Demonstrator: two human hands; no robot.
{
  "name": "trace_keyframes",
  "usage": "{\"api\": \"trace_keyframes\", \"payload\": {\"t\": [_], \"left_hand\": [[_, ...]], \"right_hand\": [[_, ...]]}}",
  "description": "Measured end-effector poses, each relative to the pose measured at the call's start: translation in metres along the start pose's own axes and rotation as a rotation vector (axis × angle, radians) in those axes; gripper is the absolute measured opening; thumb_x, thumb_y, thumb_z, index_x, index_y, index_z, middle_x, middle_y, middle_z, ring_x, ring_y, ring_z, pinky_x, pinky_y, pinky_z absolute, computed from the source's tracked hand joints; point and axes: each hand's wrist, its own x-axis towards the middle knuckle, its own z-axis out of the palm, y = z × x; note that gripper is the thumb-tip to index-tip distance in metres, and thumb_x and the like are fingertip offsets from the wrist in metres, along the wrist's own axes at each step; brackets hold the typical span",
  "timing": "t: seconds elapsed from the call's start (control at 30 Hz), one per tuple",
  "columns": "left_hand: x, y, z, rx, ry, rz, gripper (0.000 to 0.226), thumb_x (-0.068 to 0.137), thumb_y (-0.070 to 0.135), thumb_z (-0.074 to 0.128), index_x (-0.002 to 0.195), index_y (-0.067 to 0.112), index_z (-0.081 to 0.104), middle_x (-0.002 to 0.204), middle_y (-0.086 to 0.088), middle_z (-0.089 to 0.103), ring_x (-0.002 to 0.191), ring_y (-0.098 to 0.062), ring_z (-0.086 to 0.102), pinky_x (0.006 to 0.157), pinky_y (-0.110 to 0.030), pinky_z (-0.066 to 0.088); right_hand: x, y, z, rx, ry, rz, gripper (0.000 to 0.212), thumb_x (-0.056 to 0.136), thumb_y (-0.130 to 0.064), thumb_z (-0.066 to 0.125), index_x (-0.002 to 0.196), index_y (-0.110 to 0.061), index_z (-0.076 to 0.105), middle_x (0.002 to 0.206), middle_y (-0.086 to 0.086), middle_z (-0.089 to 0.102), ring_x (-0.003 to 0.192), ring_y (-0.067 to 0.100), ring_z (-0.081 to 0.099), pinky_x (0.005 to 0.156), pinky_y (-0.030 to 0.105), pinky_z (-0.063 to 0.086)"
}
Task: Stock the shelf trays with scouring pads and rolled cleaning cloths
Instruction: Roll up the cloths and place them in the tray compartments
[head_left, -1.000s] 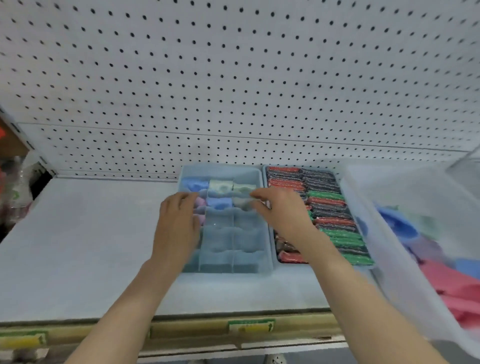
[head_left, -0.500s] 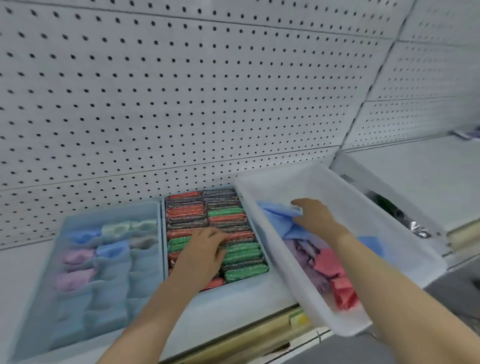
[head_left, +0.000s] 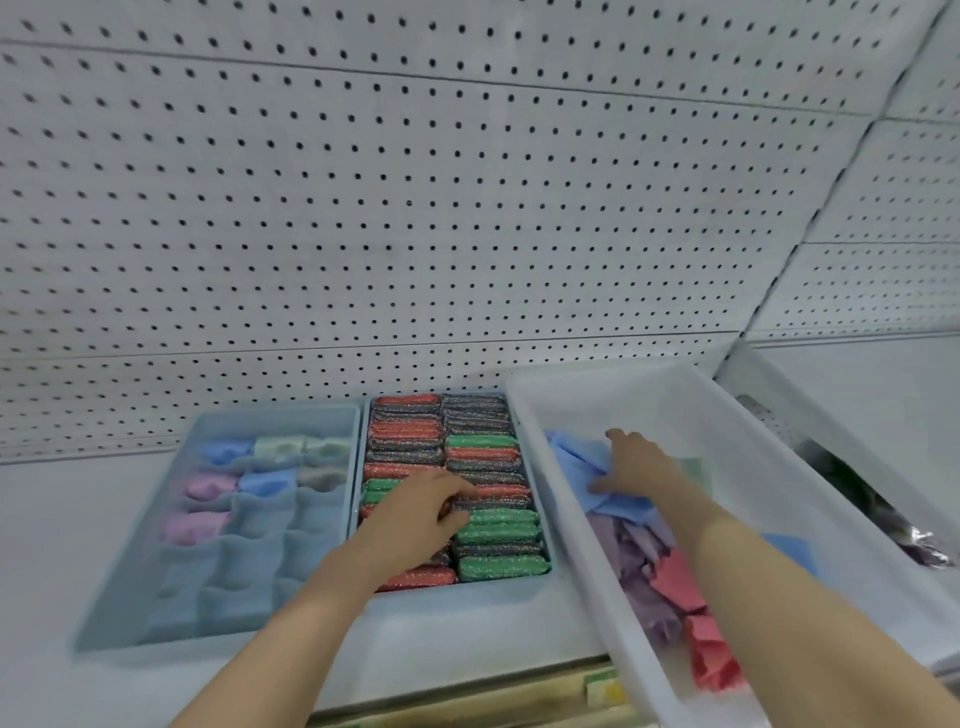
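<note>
A pale blue divided tray (head_left: 130, 582) on the shelf holds several rolled cloths (head_left: 262, 483) in its far cells. Beside it, a second tray (head_left: 540, 574) is packed with red, green and silver scouring pads (head_left: 493, 525). My left hand (head_left: 415, 519) rests flat on those pads. To the right, a white bin (head_left: 727, 415) holds loose blue, purple and red cloths. Inside it my right hand (head_left: 639, 465) lies on a blue cloth (head_left: 582, 462), thumb pressed into its folds; a firm grip is not plain.
A white pegboard wall (head_left: 415, 208) rises behind the trays. The shelf's front edge carries a yellow-green price label (head_left: 605, 686). At far right lies a dark shiny packet (head_left: 883, 514) beyond the bin.
Both hands left the divided tray. The left one moved onto the scouring pads; the right one reached into the white bin and settled on the blue cloth. My view swung right.
</note>
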Motion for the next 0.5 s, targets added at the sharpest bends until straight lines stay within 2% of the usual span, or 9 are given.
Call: {"api": "trace_keyframes", "payload": {"t": [0.03, 0.1, 0.17, 0.2, 0.27, 0.37, 0.43, 0.5], "left_hand": [[-0.001, 0.0, -0.001, -0.007, -0.012, -0.003, 0.035, 0.095, 0.031, 0.059, 0.13, 0.031, 0.056, 0.124, 0.01, 0.056, 0.116, -0.008, 0.05, 0.103, -0.028, 0.04], [-0.004, -0.001, -0.003, -0.024, -0.025, -0.003, 0.036, 0.094, 0.031, 0.06, 0.13, 0.032, 0.056, 0.124, 0.011, 0.056, 0.114, -0.006, 0.05, 0.103, -0.028, 0.041], [-0.005, -0.001, -0.006, -0.035, -0.033, 0.0, 0.036, 0.095, 0.03, 0.059, 0.131, 0.032, 0.055, 0.126, 0.01, 0.056, 0.113, -0.006, 0.051, 0.102, -0.027, 0.042], [-0.006, 0.0, -0.008, -0.044, -0.034, -0.005, 0.037, 0.095, 0.03, 0.059, 0.132, 0.031, 0.054, 0.128, 0.01, 0.055, 0.113, -0.007, 0.052, 0.101, -0.025, 0.041], [-0.005, 0.004, -0.014, -0.074, -0.011, -0.017, 0.042, 0.095, 0.031, 0.058, 0.136, 0.03, 0.05, 0.134, 0.009, 0.053, 0.117, -0.008, 0.051, 0.102, -0.024, 0.04], [0.002, 0.014, -0.03, -0.175, 0.055, -0.022, 0.051, 0.095, 0.039, 0.056, 0.144, 0.029, 0.042, 0.144, 0.009, 0.047, 0.129, -0.009, 0.046, 0.11, -0.031, 0.038], [0.007, 0.027, -0.047, -0.362, 0.108, -0.048, 0.067, 0.09, 0.051, 0.057, 0.148, 0.027, 0.034, 0.146, 0.009, 0.044, 0.131, -0.009, 0.045, 0.111, -0.031, 0.037], [0.011, 0.045, -0.068, -0.658, 0.149, -0.098, 0.091, 0.075, 0.065, 0.061, 0.15, 0.028, 0.028, 0.147, 0.009, 0.043, 0.132, -0.008, 0.044, 0.11, -0.03, 0.035]], "right_hand": [[0.001, 0.002, 0.007, -0.048, 0.006, 0.026, 0.038, 0.082, -0.031, 0.064, 0.113, -0.012, 0.053, 0.114, 0.011, 0.059, 0.102, 0.032, 0.06, 0.076, 0.033, 0.045], [-0.001, -0.004, 0.003, 0.142, 0.153, 0.063, 0.007, 0.087, -0.017, 0.054, 0.088, -0.013, 0.059, 0.095, 0.012, 0.064, 0.087, 0.032, 0.06, 0.069, 0.031, 0.041], [-0.004, -0.015, -0.017, 0.487, 0.293, 0.048, 0.019, 0.088, -0.016, 0.057, 0.069, -0.014, 0.055, 0.072, 0.01, 0.056, 0.072, 0.026, 0.05, 0.061, 0.03, 0.036], [-0.009, -0.023, -0.031, 0.67, 0.331, 0.011, 0.023, 0.088, -0.018, 0.06, 0.067, -0.014, 0.053, 0.066, 0.009, 0.051, 0.069, 0.023, 0.045, 0.058, 0.03, 0.033], [-0.026, -0.041, -0.065, 0.924, 0.324, -0.079, 0.021, 0.089, -0.022, 0.063, 0.073, -0.009, 0.06, 0.067, 0.01, 0.052, 0.068, 0.021, 0.044, 0.058, 0.03, 0.034], [-0.058, -0.067, -0.114, 1.099, 0.247, -0.238, 0.016, 0.092, -0.026, 0.063, 0.099, -0.016, 0.072, 0.089, 0.008, 0.07, 0.074, 0.025, 0.061, 0.065, 0.031, 0.048], [-0.082, -0.083, -0.139, 1.185, 0.19, -0.359, 0.016, 0.095, -0.028, 0.061, 0.104, -0.022, 0.073, 0.097, 0.004, 0.074, 0.082, 0.021, 0.069, 0.069, 0.031, 0.054], [-0.1, -0.099, -0.152, 1.264, 0.128, -0.469, 0.017, 0.096, -0.028, 0.058, 0.106, -0.024, 0.071, 0.101, 0.002, 0.075, 0.087, 0.019, 0.071, 0.07, 0.031, 0.057]]}}
